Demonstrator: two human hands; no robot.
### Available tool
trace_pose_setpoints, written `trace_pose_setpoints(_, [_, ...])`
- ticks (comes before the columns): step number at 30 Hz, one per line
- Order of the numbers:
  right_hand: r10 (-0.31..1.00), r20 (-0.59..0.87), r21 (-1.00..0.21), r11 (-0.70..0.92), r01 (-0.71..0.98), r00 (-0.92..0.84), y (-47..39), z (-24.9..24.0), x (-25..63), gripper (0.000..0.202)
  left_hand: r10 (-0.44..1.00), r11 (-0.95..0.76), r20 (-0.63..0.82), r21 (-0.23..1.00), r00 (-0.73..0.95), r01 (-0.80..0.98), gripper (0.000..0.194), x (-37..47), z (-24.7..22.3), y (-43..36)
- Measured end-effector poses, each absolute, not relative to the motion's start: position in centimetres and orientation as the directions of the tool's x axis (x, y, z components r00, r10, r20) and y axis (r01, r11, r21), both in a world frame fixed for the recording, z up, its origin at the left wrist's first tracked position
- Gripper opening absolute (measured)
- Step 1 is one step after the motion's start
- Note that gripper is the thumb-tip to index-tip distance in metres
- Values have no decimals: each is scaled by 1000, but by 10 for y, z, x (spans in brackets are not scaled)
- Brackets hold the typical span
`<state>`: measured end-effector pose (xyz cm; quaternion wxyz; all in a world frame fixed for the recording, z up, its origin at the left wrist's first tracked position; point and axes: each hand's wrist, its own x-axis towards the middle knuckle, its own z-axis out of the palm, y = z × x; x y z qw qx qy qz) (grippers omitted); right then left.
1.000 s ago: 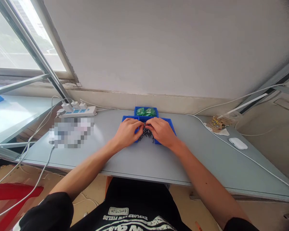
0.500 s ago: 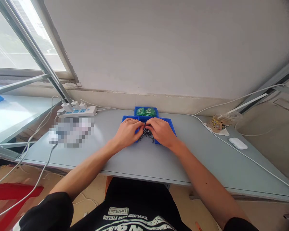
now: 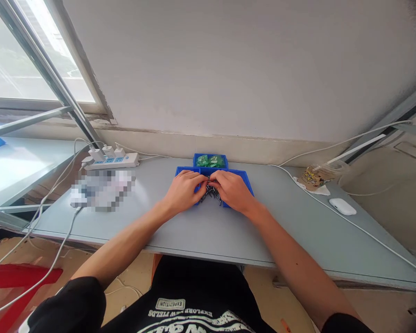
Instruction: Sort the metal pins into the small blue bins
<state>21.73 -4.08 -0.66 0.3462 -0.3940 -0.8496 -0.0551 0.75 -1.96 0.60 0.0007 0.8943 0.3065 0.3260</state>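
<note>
My left hand (image 3: 187, 187) and my right hand (image 3: 231, 189) meet fingertip to fingertip over a pile of dark metal screws or bolts (image 3: 212, 194). Both are closed in a pinch; the small piece between the fingertips is too tiny to name. Under the hands stand blue bins (image 3: 241, 175), partly covered by them. Behind these, a smaller blue bin (image 3: 195, 162) holds green packets (image 3: 210, 160) against the wall.
A white power strip (image 3: 121, 161) with several plugs lies at the back left, beside a blurred patch. On the right are a plastic cup (image 3: 321, 175) with a brown sleeve, a white earbud case (image 3: 342, 206) and a long white cable (image 3: 364, 230) across the grey table (image 3: 208, 236).
</note>
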Motion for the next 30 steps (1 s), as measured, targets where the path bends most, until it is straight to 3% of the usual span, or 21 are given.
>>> trace_pose_setpoints(5, [632, 634, -185, 684, 705, -446, -40, -9, 218, 13, 545, -814, 586, 197, 600, 547, 21, 7, 5, -19])
trace_pose_setpoints(13, [660, 576, -145, 663, 734, -482, -40, -7, 217, 28, 562, -792, 577, 170, 592, 586, 22, 7, 3, -16])
trace_pose_setpoints(18, [692, 514, -10, 595, 804, -506, -42, -7, 215, 23, 645, -694, 549, 127, 532, 709, 23, 4, 4, -10])
trace_pose_setpoints(30, [690, 245, 113, 678, 727, -681, -44, -21, 201, 15, 791, -497, 423, 21, 443, 868, 26, -11, 0, 11])
